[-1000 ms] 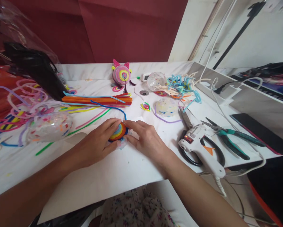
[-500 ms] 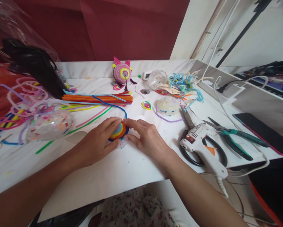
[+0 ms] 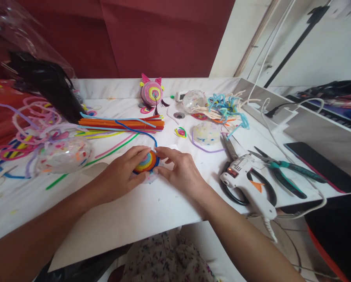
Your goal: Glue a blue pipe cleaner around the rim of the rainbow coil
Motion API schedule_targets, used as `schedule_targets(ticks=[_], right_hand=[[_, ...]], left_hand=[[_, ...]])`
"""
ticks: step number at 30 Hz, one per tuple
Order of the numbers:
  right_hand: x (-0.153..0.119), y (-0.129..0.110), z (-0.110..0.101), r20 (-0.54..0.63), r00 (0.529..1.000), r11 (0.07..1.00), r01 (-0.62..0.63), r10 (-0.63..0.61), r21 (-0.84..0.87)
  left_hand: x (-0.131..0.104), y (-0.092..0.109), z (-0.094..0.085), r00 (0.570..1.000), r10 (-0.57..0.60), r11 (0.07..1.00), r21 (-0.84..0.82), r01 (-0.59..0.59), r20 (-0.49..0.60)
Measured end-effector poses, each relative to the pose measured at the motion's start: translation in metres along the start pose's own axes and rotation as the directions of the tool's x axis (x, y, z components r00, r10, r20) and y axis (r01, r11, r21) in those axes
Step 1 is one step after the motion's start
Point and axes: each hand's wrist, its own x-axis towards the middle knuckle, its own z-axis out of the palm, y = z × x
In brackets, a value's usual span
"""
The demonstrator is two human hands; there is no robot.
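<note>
Between my hands lies a round coil of pipe cleaners [image 3: 147, 159] in rainbow rings, with dark blue at its outer edge. It sits on a clear, speckled plastic piece [image 3: 150, 178], mostly hidden. My left hand [image 3: 124, 168] is wrapped round the coil's left side, fingers above and thumb below. At the right edge, my right hand [image 3: 181, 166] has its index finger and thumb on the blue pipe cleaner [image 3: 147, 134], whose free length runs up and left over a bundle of orange pipe cleaners [image 3: 121, 124].
A white glue gun [image 3: 248, 178] rests over black-handled scissors [image 3: 234, 196] on the right, beside green-handled pliers [image 3: 287, 172] and a phone [image 3: 319, 164]. Speckled clear domes [image 3: 65, 153] and tangled pipe cleaners [image 3: 34, 121] lie left. A pink pipe-cleaner figure [image 3: 152, 92] stands at the back.
The view has shifted slightly. My right fingers have moved a little along the coil's right edge; my left hand keeps its hold on the coil.
</note>
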Motion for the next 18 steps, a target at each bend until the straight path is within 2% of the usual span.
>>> schedule_targets(ticks=[12, 16, 18], right_hand=[[0.000, 0.002, -0.005, 0.005, 0.999, 0.995, -0.042, 0.042, 0.091], [0.000, 0.001, -0.004, 0.006, 0.999, 0.993, -0.049, 0.049, 0.104], [0.000, 0.001, -0.004, 0.006, 0.999, 0.993, -0.050, 0.050, 0.104]], left_hand=[[-0.004, -0.015, 0.005, 1.000, 0.005, 1.000, -0.014, -0.005, 0.019], [-0.004, -0.018, 0.004, 0.997, 0.010, 1.000, -0.020, -0.009, 0.076], [-0.005, -0.021, 0.006, 0.998, 0.016, 1.000, -0.017, -0.015, 0.059]])
